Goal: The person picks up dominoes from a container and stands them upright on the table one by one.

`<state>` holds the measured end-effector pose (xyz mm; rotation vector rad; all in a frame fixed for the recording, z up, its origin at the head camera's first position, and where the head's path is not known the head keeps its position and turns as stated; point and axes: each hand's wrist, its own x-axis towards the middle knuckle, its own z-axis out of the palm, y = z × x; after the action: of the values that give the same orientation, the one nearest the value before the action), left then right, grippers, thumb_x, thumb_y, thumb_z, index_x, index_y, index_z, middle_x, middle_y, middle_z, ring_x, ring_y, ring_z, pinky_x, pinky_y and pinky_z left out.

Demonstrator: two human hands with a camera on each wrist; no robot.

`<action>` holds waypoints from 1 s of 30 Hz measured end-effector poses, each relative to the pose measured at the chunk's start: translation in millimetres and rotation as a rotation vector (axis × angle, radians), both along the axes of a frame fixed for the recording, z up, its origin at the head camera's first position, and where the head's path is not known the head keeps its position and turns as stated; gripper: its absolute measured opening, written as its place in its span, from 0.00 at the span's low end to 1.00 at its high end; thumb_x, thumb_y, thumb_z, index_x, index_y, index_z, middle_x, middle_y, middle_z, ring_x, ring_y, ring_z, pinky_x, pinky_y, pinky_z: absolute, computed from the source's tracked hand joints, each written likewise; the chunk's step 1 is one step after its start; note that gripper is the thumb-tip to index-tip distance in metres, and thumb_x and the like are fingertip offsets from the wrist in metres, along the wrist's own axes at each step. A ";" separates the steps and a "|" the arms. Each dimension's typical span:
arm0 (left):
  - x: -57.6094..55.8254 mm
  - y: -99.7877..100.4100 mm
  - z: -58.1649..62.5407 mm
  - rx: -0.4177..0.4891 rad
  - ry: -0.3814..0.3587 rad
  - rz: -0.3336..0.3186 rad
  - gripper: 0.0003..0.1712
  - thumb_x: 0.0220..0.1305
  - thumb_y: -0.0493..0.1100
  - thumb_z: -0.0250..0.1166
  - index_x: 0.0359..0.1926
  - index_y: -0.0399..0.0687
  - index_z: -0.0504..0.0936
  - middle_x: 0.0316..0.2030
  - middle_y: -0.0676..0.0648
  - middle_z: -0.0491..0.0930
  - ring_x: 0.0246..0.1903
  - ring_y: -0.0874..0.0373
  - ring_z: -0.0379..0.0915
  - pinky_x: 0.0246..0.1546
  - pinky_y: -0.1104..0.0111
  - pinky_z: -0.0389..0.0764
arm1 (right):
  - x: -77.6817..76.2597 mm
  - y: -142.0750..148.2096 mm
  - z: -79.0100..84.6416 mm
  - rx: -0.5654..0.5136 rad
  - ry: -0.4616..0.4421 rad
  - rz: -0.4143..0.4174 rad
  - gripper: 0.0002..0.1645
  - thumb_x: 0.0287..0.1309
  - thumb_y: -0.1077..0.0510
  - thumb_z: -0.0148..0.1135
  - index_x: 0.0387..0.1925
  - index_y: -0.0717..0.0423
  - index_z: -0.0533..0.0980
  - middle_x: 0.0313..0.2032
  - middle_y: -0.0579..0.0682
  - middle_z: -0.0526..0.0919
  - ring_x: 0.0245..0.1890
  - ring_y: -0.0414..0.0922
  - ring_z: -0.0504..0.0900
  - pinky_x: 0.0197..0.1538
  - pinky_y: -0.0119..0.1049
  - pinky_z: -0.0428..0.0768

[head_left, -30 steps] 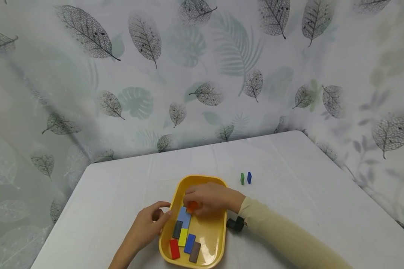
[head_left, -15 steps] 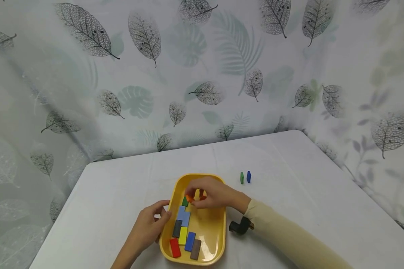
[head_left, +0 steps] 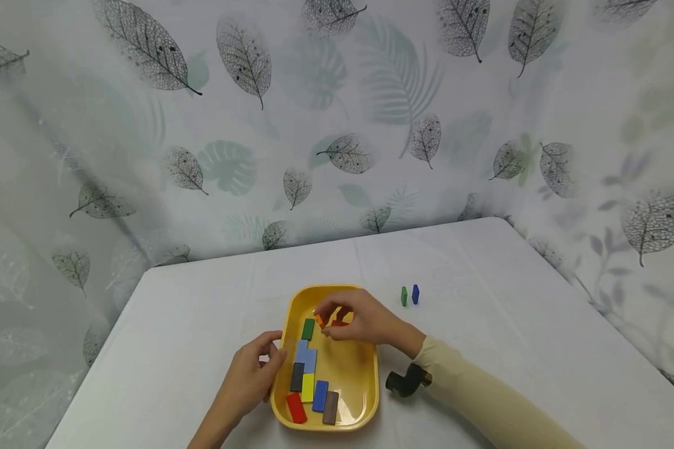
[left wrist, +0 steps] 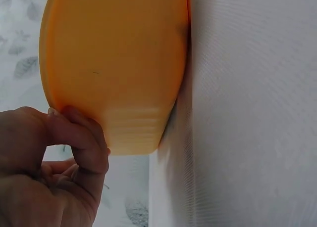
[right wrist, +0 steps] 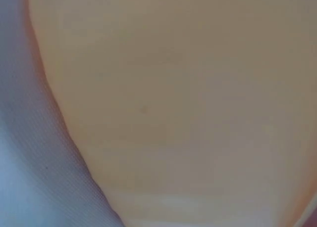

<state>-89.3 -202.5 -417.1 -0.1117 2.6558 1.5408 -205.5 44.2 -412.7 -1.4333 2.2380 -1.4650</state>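
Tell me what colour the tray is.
The tray is yellow; it shows best in the head view.

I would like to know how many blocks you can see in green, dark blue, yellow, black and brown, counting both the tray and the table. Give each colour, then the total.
Green blocks: 2
Dark blue blocks: 2
Yellow block: 1
Black block: 1
Brown block: 1
Total: 7
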 end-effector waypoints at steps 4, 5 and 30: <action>-1.9 0.9 -1.6 0.049 -0.003 0.029 0.23 0.73 0.40 0.65 0.65 0.38 0.77 0.33 0.45 0.77 0.18 0.52 0.73 0.16 0.67 0.78 | 0.2 3.7 0.5 -0.003 -0.016 -0.027 0.17 0.61 0.60 0.73 0.51 0.56 0.83 0.43 0.41 0.85 0.44 0.47 0.84 0.47 0.43 0.85; -2.4 1.0 -2.0 0.065 -0.005 0.038 0.22 0.73 0.39 0.65 0.65 0.38 0.77 0.34 0.45 0.77 0.19 0.52 0.73 0.17 0.67 0.78 | 0.1 4.8 0.2 -0.005 -0.019 -0.031 0.17 0.61 0.60 0.73 0.51 0.57 0.83 0.43 0.41 0.85 0.44 0.46 0.84 0.48 0.43 0.85; -4.8 -16.1 -0.7 0.181 -0.059 -0.137 0.24 0.65 0.37 0.70 0.63 0.46 0.84 0.52 0.41 0.74 0.37 0.49 0.79 0.39 0.68 0.84 | 2.9 46.4 -1.4 -0.110 -0.091 -0.092 0.15 0.62 0.65 0.71 0.50 0.57 0.81 0.44 0.48 0.85 0.43 0.55 0.83 0.47 0.43 0.85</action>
<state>-94.1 -218.6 -417.8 0.0338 2.4101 1.6950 -202.5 90.6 -414.1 -1.2796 2.2280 -1.6706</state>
